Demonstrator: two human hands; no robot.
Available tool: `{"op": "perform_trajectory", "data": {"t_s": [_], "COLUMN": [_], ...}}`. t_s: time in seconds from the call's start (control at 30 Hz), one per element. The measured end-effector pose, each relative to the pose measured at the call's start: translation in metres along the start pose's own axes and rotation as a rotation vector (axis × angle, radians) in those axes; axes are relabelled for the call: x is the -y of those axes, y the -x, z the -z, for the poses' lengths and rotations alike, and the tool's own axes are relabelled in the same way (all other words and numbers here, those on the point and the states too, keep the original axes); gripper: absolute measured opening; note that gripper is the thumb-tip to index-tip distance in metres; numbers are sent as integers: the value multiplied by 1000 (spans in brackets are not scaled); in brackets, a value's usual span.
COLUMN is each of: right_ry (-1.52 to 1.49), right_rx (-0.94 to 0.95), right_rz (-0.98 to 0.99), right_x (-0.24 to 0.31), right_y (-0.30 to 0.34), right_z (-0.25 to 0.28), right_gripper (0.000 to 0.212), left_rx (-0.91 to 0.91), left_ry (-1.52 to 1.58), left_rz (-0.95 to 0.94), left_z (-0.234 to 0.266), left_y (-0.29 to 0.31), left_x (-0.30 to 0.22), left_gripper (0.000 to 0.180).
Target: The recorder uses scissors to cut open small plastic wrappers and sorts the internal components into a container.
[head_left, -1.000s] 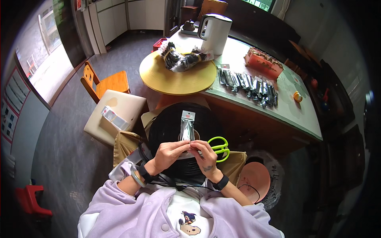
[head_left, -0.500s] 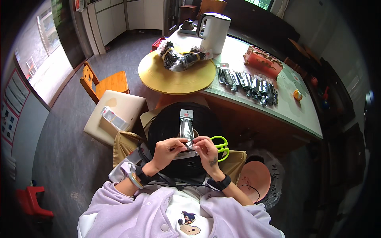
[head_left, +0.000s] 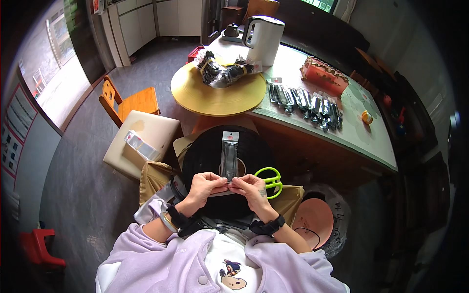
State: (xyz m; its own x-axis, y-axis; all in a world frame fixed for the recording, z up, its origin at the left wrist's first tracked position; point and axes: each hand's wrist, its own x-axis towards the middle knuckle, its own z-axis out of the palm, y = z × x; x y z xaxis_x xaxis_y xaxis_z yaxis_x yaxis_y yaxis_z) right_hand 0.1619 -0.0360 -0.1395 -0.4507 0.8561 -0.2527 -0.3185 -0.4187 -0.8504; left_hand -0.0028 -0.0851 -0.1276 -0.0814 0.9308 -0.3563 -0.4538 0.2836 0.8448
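A slim clear plastic packet (head_left: 229, 158) with a white header and dark contents stands out away from me over a large black roll (head_left: 200, 154). My left hand (head_left: 206, 188) pinches the packet's near end between thumb and fingers. Right beside it, my right hand (head_left: 250, 189) pinches the same end, so the two sets of fingertips nearly meet. Just past my right hand lie green-handled scissors (head_left: 274, 183), whose blades I cannot see.
A cream stool (head_left: 139, 128) at left holds flat clear packets (head_left: 141, 145). On the table (head_left: 373, 141) lie a row of filled packets (head_left: 305, 105), a yellow roll (head_left: 188, 93) with bundled packets, a white kettle (head_left: 266, 41) and a pink box (head_left: 325, 75). A pink bin (head_left: 312, 219) stands at right.
My hands have come closer together at the packet's near end. The packet has shifted slightly and shows less glare. The things around it have stayed put.
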Motion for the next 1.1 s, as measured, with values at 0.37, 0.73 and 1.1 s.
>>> {"op": "perform_trajectory", "data": {"t_s": [0.37,0.73,1.1], "right_ry": [-27,4,344], "right_rx": [-68,-60,15], "right_rz": [1,56,158], "right_x": [1,5,28], "right_y": [0,6,0], "right_z": [-4,-15,-16], "right_gripper": [9,16,19], "left_rx": [-1,-15,38], "left_ry": [117,75,93], "left_rz": [17,-14,2], "left_z": [-1,0,-18], "left_y": [1,0,9], "left_x": [2,6,-10], "left_gripper": [9,9,16]}}
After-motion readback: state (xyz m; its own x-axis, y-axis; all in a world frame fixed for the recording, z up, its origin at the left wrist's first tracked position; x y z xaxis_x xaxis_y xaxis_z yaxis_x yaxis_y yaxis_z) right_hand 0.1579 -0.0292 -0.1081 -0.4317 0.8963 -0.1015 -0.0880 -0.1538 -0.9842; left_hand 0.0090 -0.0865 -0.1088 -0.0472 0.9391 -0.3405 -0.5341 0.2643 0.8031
